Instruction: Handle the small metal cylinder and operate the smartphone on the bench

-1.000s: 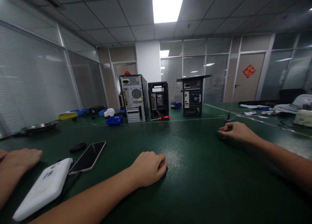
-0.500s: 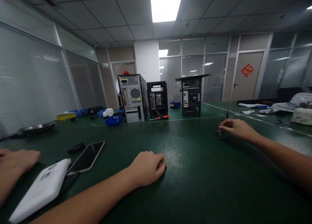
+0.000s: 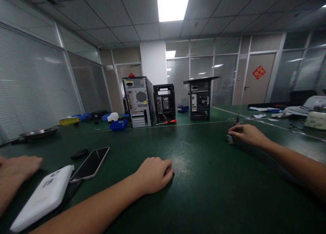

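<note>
My left hand rests on the green table, its fingers curled in and nothing visible in them. Farther out on the right, my right hand pinches a small silvery metal piece at or just above the tabletop; its exact kind is too small to tell. Just behind those fingers a thin dark upright piece shows, its base partly hidden by the hand. The phone lies left of my left hand, beside a white flat case with dark marks.
Another person's hand rests at the left edge. Three computer cases stand at the back, with a red-handled screwdriver before the middle one. Blue bins, a metal dish and a black mouse lie to the left.
The small metal piece has turned slightly in my right fingers and shows a different side. My left hand and the other person's hand stay practically in place.
</note>
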### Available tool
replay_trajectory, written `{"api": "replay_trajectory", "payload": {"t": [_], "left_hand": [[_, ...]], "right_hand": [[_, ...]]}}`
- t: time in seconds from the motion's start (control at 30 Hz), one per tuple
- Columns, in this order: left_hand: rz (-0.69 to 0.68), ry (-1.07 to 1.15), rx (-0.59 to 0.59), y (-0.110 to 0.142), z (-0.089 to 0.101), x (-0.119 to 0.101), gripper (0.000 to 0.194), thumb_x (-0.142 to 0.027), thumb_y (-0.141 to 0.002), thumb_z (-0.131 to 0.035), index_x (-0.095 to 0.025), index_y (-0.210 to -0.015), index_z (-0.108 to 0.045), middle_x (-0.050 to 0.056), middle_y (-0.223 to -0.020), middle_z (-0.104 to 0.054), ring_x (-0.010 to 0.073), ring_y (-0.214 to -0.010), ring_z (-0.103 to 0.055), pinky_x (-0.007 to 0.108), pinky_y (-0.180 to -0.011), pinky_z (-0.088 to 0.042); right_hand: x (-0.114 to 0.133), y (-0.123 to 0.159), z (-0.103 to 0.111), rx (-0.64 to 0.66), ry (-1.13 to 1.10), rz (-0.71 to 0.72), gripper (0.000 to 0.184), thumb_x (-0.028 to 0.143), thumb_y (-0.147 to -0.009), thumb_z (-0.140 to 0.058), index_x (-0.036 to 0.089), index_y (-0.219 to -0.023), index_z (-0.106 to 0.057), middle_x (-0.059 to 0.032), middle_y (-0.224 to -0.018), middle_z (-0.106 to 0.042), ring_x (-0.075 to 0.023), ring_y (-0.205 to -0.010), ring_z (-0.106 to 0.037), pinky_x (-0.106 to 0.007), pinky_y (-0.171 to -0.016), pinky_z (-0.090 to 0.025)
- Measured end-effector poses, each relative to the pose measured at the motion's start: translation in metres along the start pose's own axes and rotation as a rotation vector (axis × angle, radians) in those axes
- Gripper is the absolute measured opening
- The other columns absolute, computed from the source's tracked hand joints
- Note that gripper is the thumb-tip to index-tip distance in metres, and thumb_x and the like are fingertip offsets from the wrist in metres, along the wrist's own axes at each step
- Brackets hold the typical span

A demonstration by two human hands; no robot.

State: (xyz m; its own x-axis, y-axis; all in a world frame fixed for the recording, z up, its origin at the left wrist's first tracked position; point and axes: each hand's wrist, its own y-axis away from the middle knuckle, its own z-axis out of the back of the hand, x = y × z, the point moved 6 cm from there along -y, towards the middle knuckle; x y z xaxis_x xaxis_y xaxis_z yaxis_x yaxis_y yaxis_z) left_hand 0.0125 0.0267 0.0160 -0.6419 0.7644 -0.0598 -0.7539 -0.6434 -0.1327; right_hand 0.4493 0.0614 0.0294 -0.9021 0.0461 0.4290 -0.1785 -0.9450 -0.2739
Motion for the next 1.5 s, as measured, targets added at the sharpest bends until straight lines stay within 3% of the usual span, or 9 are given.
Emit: {"api": "replay_trajectory", "payload": {"t": [0.2, 0.33, 0.63, 0.97, 1.5], "left_hand": [[0.012, -0.019, 0.005, 0.001, 0.001, -0.001, 0.031, -0.045, -0.096, -0.04, -0.023, -0.084, -0.059, 0.002, -0.071, -0.063, 0.0187, -0.062, -0.058, 0.029, -0.057, -0.037], [0.013, -0.04, 0.009, 0.0, 0.001, -0.001, 0.03, -0.045, -0.096, -0.041, -0.024, -0.084, -0.058, 0.002, -0.072, -0.064, 0.02, -0.064, -0.06, 0.03, -0.058, -0.037], [0.003, -0.023, 0.008, -0.001, -0.001, 0.001, 0.03, -0.045, -0.096, -0.04, -0.024, -0.083, -0.058, 0.001, -0.072, -0.063, 0.0192, -0.063, -0.059, 0.03, -0.058, -0.037], [0.002, -0.03, 0.02, 0.001, -0.001, -0.001, 0.032, -0.045, -0.098, -0.039, -0.023, -0.084, -0.058, 0.001, -0.072, -0.063, 0.0187, -0.063, -0.058, 0.03, -0.058, -0.036], [0.001, -0.018, 0.014, 0.001, 0.0, -0.001, 0.031, -0.044, -0.097, -0.04, -0.023, -0.084, -0.059, 0.001, -0.072, -0.064, 0.0192, -0.064, -0.059, 0.03, -0.058, -0.038]], "right_hand": [[0.003, 0.001, -0.002, 0.013, -0.007, -0.015, 0.048, 0.056, -0.084, -0.055, 0.016, -0.105, -0.072, -0.0105, -0.091, -0.074, -0.0247, -0.083, -0.068, -0.034, -0.073, -0.049], [0.005, 0.003, -0.003, -0.001, -0.024, -0.035, 0.048, 0.056, -0.088, -0.051, 0.017, -0.106, -0.07, -0.0103, -0.096, -0.074, -0.0237, -0.085, -0.069, -0.033, -0.073, -0.049], [0.008, 0.003, 0.0, -0.034, 0.01, -0.011, 0.049, 0.058, -0.088, -0.05, 0.017, -0.107, -0.07, -0.0097, -0.091, -0.074, -0.0253, -0.086, -0.068, -0.037, -0.076, -0.048], [0.012, 0.004, 0.003, -0.029, 0.025, 0.022, 0.044, 0.056, -0.084, -0.057, 0.019, -0.103, -0.071, -0.0099, -0.105, -0.072, -0.0274, -0.096, -0.065, -0.038, -0.081, -0.048], [0.008, 0.001, 0.0, 0.022, 0.015, 0.039, 0.045, 0.061, -0.082, -0.058, 0.019, -0.096, -0.069, -0.0083, -0.098, -0.073, -0.0247, -0.089, -0.066, -0.035, -0.077, -0.048]]}}
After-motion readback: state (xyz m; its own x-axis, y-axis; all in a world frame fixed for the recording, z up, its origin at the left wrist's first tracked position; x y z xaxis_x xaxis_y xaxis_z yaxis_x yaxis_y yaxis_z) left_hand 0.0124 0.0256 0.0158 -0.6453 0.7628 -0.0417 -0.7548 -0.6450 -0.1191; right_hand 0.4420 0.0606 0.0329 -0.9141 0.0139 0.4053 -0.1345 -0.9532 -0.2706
